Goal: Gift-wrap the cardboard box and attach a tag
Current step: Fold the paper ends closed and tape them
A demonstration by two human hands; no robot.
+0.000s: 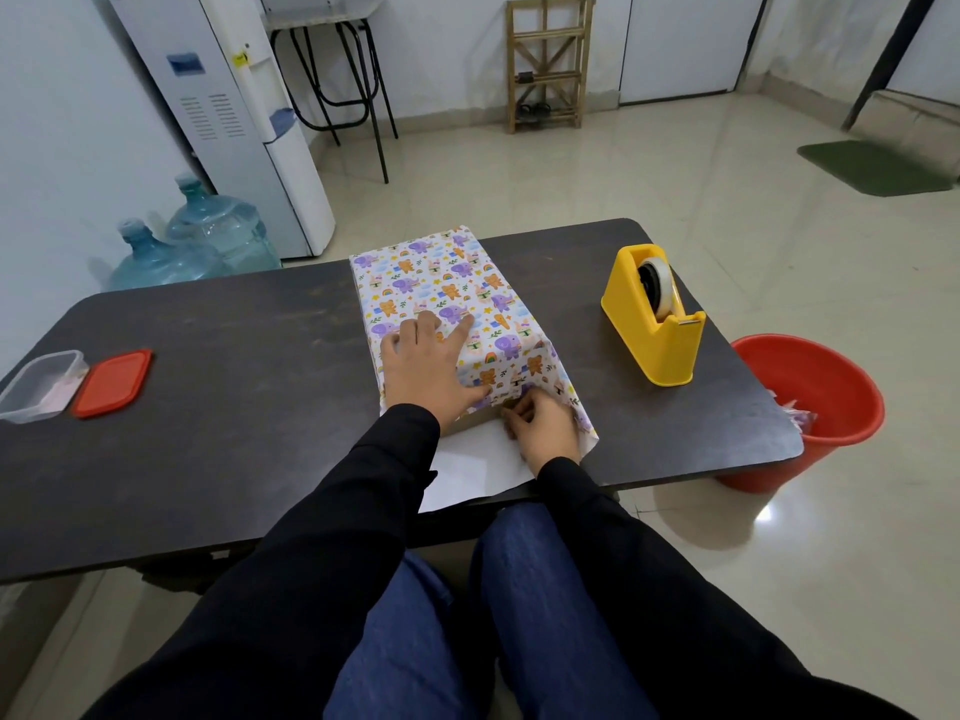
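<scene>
The cardboard box [470,419], covered in cartoon-animal wrapping paper [441,283], is lying mid-tabletop [234,356]. The left hand [428,363] is pressing flat on the box's top, its grip wide and holding nothing. The right hand [543,426] is pinching the paper at the box's near end, its grip narrow on the fold, above the white underside flap [472,470]. A yellow tape dispenser [654,317] is standing to the right; a clear container [41,384] and red lid [111,383] are lying far left.
</scene>
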